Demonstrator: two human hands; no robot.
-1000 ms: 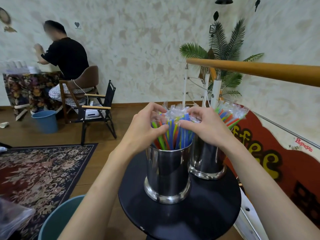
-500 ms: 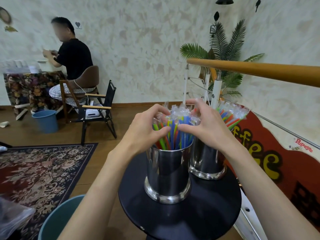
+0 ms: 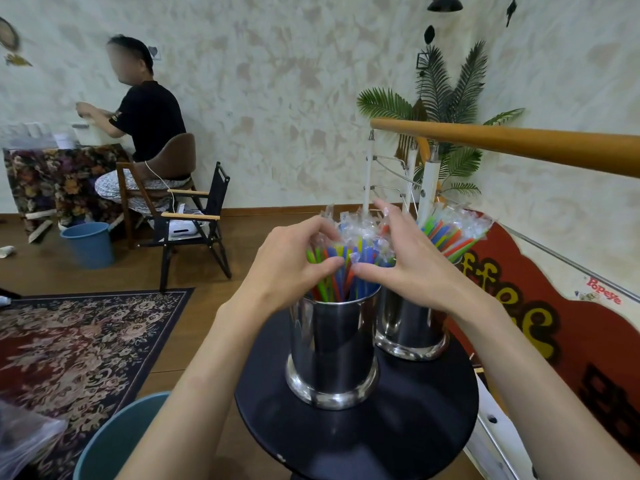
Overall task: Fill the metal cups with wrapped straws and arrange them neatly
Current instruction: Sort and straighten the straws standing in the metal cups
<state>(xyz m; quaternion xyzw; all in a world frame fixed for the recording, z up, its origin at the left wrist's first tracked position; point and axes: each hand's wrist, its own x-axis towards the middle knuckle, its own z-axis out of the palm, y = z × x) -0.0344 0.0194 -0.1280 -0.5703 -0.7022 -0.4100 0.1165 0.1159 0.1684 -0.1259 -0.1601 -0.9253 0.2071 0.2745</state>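
Both hands cupped one bundle of clear-wrapped multicoloured plastic straws (image 3: 349, 251): left hand (image 3: 294, 261) and right hand (image 3: 408, 261), fingers curled round it. Directly beneath them, shiny cylindrical metal cup (image 3: 332, 348) on round black counter (image 3: 398, 427). Second matching filled cup (image 3: 408, 327) behind right wrist.

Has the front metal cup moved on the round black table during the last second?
No. The front metal cup stands at the same spot on the round black table, beside the rear cup, as before.
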